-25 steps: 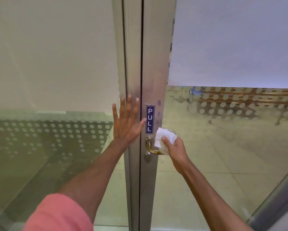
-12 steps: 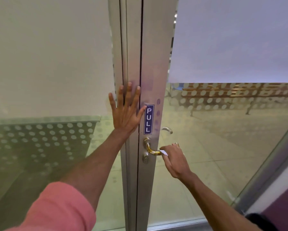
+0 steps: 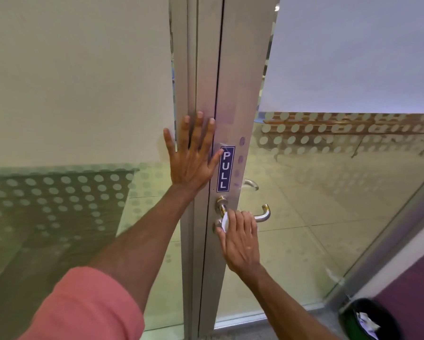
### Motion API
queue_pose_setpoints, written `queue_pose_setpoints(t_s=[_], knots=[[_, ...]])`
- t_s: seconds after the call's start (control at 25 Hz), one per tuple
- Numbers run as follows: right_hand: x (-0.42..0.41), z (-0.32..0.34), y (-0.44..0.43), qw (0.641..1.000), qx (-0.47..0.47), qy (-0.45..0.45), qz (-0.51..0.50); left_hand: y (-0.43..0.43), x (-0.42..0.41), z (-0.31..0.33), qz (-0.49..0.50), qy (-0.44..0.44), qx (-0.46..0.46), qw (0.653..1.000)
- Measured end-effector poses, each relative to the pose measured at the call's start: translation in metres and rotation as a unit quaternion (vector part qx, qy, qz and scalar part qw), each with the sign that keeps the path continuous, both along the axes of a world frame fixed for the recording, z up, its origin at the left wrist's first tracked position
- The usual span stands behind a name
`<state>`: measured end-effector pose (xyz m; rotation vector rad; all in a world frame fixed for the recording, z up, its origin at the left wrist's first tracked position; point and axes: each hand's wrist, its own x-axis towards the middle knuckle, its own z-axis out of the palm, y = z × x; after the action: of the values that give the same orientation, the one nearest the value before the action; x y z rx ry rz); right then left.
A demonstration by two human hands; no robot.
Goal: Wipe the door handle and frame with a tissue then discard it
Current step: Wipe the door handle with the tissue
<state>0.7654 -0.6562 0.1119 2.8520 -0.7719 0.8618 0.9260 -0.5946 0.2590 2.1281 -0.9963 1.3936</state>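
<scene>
A brushed metal door frame (image 3: 233,77) runs down the middle between glass panels. The lever door handle (image 3: 263,215) sticks out to the right below a blue PULL sticker (image 3: 225,169). My right hand (image 3: 240,239) wraps around the inner part of the handle, shut on a white tissue (image 3: 225,222) that peeks out at the fingers beside the handle's round base. My left hand (image 3: 192,155) lies flat with fingers spread on the frame to the left of the sticker, holding nothing.
A black waste bin (image 3: 370,320) with crumpled paper inside stands at the bottom right corner by a purple wall. Frosted glass with dot patterns fills both sides. A second handle (image 3: 251,184) shows through the glass.
My right hand slid left along the handle toward its base, with the tissue showing again. The view shifted down and right, bringing the bin into sight. My left hand stays on the frame.
</scene>
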Motion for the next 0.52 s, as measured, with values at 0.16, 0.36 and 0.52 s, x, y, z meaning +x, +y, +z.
queue_pose_setpoints(t_s=[0.16, 0.36, 0.52], knots=[[0.031, 0.001, 0.024, 0.995, 0.056, 0.035, -0.070, -0.002, 0.000, -0.001, -0.002, -0.004, -0.001, 1.000], [0.035, 0.002, 0.030, 0.995, 0.058, 0.019, -0.073, -0.002, 0.000, 0.000, 0.001, -0.005, -0.011, 1.000], [-0.004, -0.001, -0.016, 0.995, -0.070, 0.014, 0.065, -0.002, 0.002, -0.001, 0.001, -0.012, -0.009, 1.000]])
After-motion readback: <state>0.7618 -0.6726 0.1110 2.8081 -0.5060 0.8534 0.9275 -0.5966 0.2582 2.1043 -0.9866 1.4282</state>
